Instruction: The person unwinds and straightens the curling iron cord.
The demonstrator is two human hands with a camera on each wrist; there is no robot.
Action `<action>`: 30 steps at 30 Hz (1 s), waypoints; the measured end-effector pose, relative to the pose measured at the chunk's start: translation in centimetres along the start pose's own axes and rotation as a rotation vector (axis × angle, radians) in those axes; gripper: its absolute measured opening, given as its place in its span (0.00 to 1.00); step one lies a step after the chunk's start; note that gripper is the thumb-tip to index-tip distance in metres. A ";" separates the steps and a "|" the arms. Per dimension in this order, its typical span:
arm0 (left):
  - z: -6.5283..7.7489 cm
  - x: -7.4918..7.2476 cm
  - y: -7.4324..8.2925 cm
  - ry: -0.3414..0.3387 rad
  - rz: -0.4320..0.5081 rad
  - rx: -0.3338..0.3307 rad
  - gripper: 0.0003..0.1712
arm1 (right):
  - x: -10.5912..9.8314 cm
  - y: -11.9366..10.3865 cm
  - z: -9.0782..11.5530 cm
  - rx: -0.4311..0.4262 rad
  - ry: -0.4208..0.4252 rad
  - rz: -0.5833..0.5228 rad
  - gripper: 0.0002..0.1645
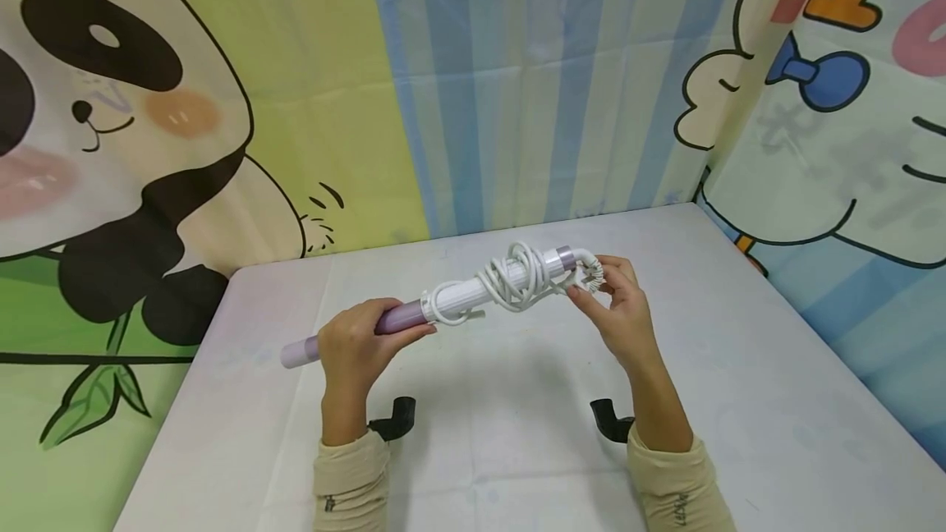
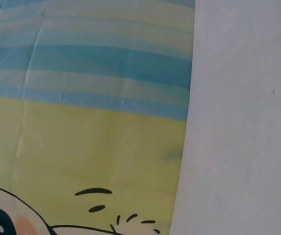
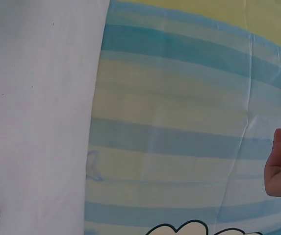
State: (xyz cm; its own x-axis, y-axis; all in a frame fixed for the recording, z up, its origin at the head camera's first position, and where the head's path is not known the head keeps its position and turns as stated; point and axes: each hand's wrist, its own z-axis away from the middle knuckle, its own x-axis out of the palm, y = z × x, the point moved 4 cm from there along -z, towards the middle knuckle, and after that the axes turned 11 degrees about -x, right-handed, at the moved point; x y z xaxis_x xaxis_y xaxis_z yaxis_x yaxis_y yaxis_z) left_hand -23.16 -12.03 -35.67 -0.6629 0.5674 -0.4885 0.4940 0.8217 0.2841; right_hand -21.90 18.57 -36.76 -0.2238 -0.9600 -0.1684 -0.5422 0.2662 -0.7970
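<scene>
A curling iron (image 1: 402, 317) with a lilac barrel and a white ribbed handle is held slantwise above the white table, its handle end higher and to the right. My left hand (image 1: 351, 347) grips the lilac barrel, the pale tip sticking out past it on the left. A white cord (image 1: 517, 277) is wound in several loops round the handle. At the handle's far end, my right hand (image 1: 624, 314) pinches the cord between thumb and fingers. Part of a hand (image 3: 280, 169) shows at the edge of the right wrist view; the curling iron is outside both wrist views.
The white table (image 1: 488, 466) lies below both hands. Behind it hangs a striped cloth backdrop (image 1: 517, 105), with a cartoon panda (image 1: 133, 130) on the left and another cartoon figure (image 1: 828, 162) on the right. A black curved piece (image 1: 395, 419) is at each wrist.
</scene>
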 end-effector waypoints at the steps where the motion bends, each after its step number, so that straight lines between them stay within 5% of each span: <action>1: 0.0 0.0 0.0 0.007 -0.012 0.008 0.37 | 0.1 0.1 0.0 0.017 0.014 0.012 0.16; 11: -0.2 -0.4 0.6 0.061 -0.064 0.060 0.39 | 1.2 0.6 0.5 0.256 0.076 0.034 0.21; 19: -0.2 -0.6 0.6 0.060 -0.027 0.042 0.39 | 1.6 1.0 0.2 0.232 -0.062 -0.114 0.21; 30: -0.2 -0.2 0.0 -0.009 0.012 -0.014 0.38 | 1.6 1.3 0.1 0.197 -0.095 -0.249 0.13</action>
State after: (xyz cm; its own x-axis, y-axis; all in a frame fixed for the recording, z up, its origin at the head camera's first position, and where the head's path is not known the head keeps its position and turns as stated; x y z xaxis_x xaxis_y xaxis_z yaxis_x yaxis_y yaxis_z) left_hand -23.09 -12.12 -35.38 -0.6520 0.5767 -0.4922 0.4941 0.8156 0.3012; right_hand -22.87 17.34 -38.14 -0.0227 -0.9997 -0.0002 -0.4012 0.0093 -0.9159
